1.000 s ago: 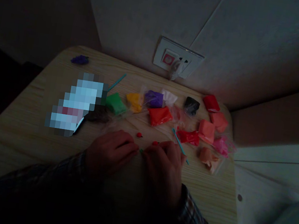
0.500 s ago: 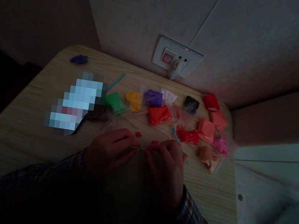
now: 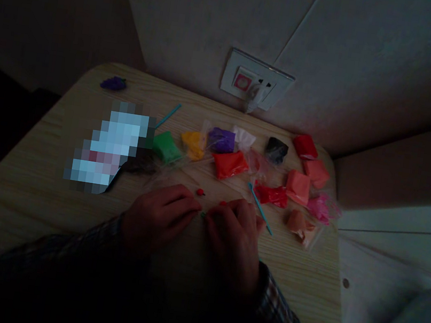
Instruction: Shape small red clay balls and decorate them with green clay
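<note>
Both my hands rest on a pale wooden table [image 3: 33, 188] in dim light, fingertips meeting. My left hand [image 3: 158, 220] is curled, its fingers pinched towards a tiny green bit [image 3: 203, 215] between the two hands. My right hand [image 3: 234, 237] is closed too, pinching the same spot. A small red clay piece [image 3: 199, 192] lies just beyond my left fingers, and another red bit [image 3: 223, 203] peeps over my right knuckles. A thin teal tool [image 3: 260, 209] lies slanted beside my right hand.
Several small bags of coloured clay lie in a row behind the hands: green [image 3: 166, 147], yellow [image 3: 193, 145], purple [image 3: 222, 140], red [image 3: 230, 164], black [image 3: 276, 150], pinks at the right. A second teal stick [image 3: 168, 115], a purple lump [image 3: 112, 83], a wall socket [image 3: 257, 80].
My hands have barely shifted; the right fingers have closed in a little lower over the spot between them. Nothing on the table has moved.
</note>
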A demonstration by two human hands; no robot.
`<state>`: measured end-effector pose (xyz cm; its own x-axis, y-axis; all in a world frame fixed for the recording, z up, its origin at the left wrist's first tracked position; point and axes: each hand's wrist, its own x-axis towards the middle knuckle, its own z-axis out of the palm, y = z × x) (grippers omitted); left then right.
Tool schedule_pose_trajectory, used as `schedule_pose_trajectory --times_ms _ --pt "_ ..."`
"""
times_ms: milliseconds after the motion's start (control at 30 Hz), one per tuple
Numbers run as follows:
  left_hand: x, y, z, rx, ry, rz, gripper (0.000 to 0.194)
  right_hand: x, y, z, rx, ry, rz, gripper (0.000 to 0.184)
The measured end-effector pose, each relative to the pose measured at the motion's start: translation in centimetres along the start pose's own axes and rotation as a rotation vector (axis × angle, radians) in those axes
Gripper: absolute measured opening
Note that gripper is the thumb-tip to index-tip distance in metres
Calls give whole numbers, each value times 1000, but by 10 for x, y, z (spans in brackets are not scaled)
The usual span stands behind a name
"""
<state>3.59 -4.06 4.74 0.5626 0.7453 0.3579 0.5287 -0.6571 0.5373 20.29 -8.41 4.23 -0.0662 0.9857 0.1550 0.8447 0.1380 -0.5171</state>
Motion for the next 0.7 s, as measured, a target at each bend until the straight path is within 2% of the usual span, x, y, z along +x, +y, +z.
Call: schedule_pose_trajectory --times_ms 200,333,700 --pt "2 1 0 -124 17 -59 12 0 0 -7 187 48 40 5" --pt "6 2 -4 -270 -53 -152 10 1 -1 -11 361 38 77 5" --pt "12 4 -8 -448 -79 -256 13 1 0 -11 444 47 79 4"
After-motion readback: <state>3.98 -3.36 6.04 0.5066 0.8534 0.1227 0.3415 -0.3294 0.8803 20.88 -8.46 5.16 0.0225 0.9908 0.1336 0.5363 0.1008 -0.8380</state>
